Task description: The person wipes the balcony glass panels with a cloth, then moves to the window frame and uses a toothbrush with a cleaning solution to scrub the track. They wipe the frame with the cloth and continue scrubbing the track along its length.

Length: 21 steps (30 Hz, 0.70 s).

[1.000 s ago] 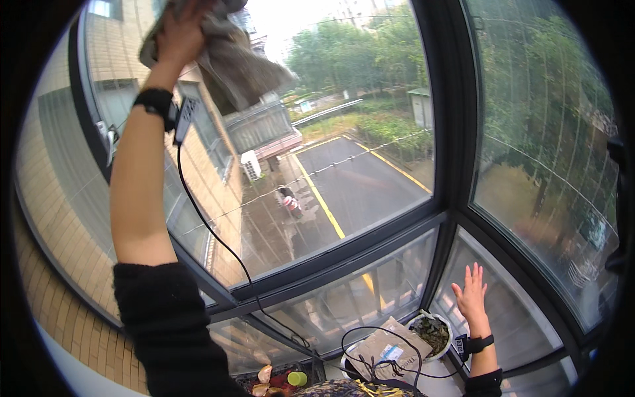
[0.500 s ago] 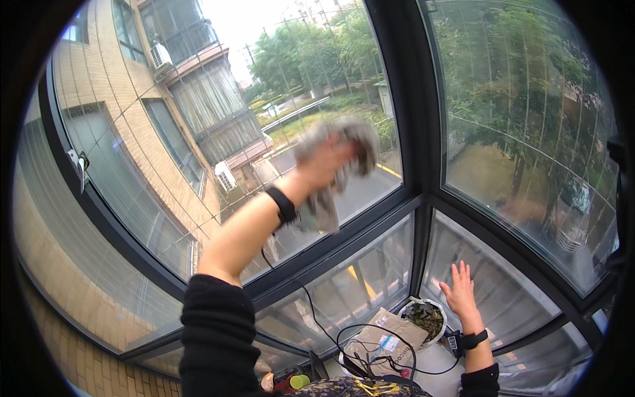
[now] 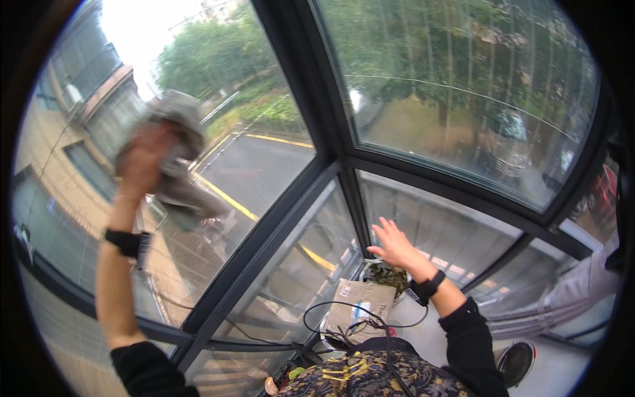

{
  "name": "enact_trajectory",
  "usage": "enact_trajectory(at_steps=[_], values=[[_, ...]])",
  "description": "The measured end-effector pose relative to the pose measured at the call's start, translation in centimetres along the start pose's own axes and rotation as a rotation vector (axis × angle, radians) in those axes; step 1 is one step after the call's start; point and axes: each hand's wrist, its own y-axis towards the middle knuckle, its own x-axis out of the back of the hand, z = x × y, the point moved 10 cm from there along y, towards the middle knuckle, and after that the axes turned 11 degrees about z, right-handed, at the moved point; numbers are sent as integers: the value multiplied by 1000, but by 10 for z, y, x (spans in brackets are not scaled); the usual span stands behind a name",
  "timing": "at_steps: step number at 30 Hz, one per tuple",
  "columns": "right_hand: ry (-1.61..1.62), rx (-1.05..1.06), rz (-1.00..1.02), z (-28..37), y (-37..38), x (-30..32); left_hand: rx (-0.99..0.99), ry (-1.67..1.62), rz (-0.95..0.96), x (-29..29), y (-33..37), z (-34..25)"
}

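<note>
My left hand (image 3: 147, 159) is raised at the left, pressing a crumpled grey cloth (image 3: 178, 126) against or close to the large window pane (image 3: 264, 169). Motion blurs both hand and cloth, and a loose end of the cloth hangs below the fingers. A black band circles that wrist. My right hand (image 3: 399, 248) is held out lower and to the right, fingers spread, with nothing in it. It hovers above a white pot (image 3: 387, 274) of dark leaves and soil, in front of the lower glass panel. A black band is on this wrist too.
Dark window framing (image 3: 340, 159) meets in a corner ahead. Below stands a cardboard box (image 3: 350, 311) with a looped black cable (image 3: 316, 308) over it. At the right hang pale grey curtains (image 3: 569, 298), with a dark shoe (image 3: 517, 362) on the floor beneath.
The view has turned to the right. My left hand and the cloth have moved leftward across the pane, away from the corner frame. My right hand stays spread, now nearer the corner in the picture.
</note>
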Motion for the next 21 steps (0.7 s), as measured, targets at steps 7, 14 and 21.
enact_trajectory(at_steps=[7,14,21], values=[[-100,-161,-85,-22,-12,44,670,397,-230,124,-21,239],[-75,-293,-197,-77,-48,78,893,471,-339,130,97,226],[66,-355,-165,-109,-81,49,340,144,-378,-26,262,-22]])
